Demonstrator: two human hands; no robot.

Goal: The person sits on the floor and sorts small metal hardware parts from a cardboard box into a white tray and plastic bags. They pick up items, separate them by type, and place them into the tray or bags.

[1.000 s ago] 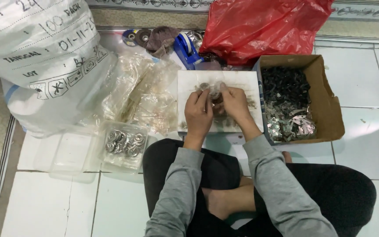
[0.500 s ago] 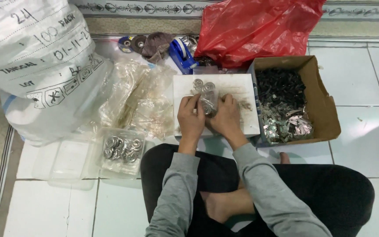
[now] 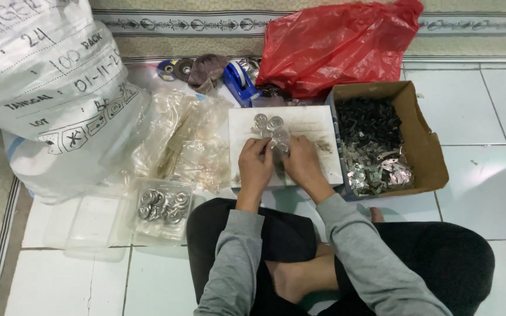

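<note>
Both hands have slid from the board's twelve o'clock edge toward its centre. The left hand and right hand now pinch a small clear bag together over the white board, with loose metal discs left at twelve o'clock, so filling appears under way.

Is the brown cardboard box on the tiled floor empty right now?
No, the open brown cardboard box beside the white board holds a pile of small black and silvery metal pieces.

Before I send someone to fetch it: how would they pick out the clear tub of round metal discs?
Find the big white sack at the left. Below its lower right corner, on the tiled floor beside the person's knee, sits the clear plastic tub. Unlike the bare clear tray on its left, it holds shiny ring-shaped discs.
</note>
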